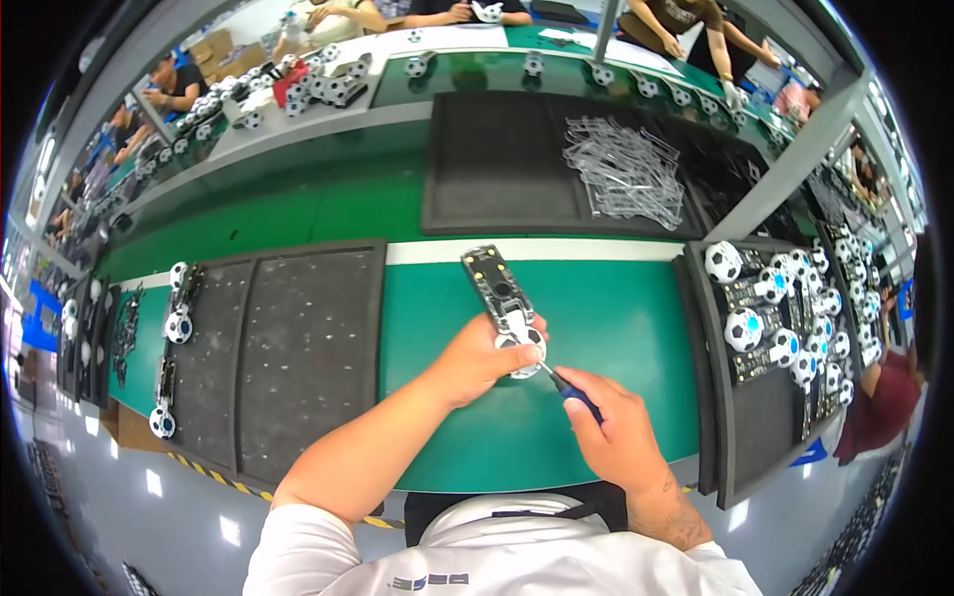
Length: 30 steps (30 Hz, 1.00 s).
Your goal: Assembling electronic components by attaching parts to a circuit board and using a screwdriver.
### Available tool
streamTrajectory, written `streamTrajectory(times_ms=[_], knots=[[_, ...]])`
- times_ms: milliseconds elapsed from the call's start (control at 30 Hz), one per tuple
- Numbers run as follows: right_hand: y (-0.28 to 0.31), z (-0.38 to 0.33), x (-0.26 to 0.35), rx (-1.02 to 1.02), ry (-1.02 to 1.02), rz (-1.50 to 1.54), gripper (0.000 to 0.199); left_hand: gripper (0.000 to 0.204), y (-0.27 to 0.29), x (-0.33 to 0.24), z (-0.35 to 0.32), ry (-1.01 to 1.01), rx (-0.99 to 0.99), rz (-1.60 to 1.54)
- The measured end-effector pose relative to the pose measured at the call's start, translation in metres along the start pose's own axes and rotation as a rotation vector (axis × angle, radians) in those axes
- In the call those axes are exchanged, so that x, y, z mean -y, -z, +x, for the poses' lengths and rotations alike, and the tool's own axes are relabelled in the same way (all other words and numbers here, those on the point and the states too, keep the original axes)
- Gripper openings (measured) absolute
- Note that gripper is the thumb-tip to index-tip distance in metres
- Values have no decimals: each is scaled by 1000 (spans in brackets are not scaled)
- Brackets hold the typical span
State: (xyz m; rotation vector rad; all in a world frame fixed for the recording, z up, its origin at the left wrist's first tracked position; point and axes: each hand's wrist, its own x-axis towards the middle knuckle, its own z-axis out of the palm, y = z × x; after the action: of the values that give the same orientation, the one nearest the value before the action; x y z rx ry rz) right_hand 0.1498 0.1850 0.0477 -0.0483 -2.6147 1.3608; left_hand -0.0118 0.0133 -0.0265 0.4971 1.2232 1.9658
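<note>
Over the green work mat (447, 437), my left hand (482, 356) is closed round a device with a soccer-ball-patterned round end (525, 363) and a long black body (489, 278). The thumb presses on the ball end, and the black body points away from me. My right hand (608, 422) grips a screwdriver with a dark blue handle (579, 393). Its thin shaft reaches the edge of the ball end; whether the tip sits in a screw is too small to tell.
A dark foam tray (298, 368) on the left has several ball devices (179, 328) along its left side. Another tray (745, 447) at right carries many more (785, 348). Beyond, clear plastic parts (626, 169) lie piled on a black tray (497, 169). Co-workers sit across the green conveyor (298, 189).
</note>
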Motion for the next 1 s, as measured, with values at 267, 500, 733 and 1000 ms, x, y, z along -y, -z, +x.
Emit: streamTrajectory(times_ms=[267, 500, 733, 1000], knots=[[1, -5, -1, 115, -327, 316, 38, 47, -6, -1, -1, -26, -36, 60], [3, -10, -6, 135, -319, 372, 37, 47, -10, 0, -3, -22, -34, 87], [8, -11, 1, 137, -380, 390, 36, 47, -10, 0, -3, -19, -16, 106], [7, -12, 4, 112, -456, 470, 33, 46, -12, 0, -5, -62, -32, 234]])
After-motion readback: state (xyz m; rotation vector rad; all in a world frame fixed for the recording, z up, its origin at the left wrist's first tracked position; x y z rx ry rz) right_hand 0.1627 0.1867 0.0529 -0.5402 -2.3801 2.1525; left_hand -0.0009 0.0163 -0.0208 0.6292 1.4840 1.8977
